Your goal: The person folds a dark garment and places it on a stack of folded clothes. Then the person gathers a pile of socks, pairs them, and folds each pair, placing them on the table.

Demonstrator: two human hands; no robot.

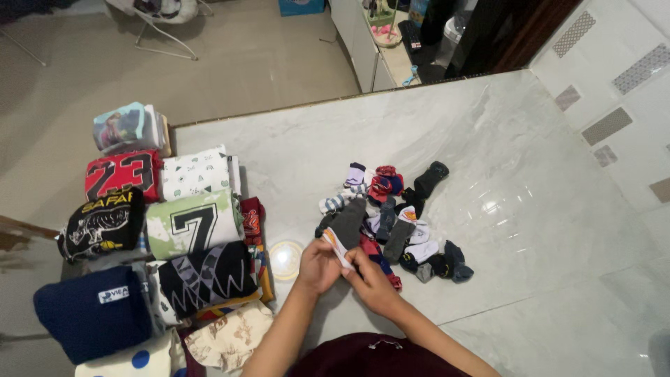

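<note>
Both hands, left hand [317,265] and right hand [373,283], grip pinching a grey sock [343,229] near the sock pile [394,220] on the white floor [530,209]; folded shirts [188,230] lie left

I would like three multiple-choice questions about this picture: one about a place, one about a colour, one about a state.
1. Where are the folded clothes?
A. left of the sock pile
B. right of the sock pile
C. on a chair

2. What colour is the main part of the sock in the hands?
A. yellow
B. grey
C. green

3. How is that sock held?
A. by both hands
B. by one hand
C. it lies untouched

Answers:
1 A, they lie in rows left of the sock pile.
2 B, its body is grey.
3 A, left hand and right hand both grip it.
</note>
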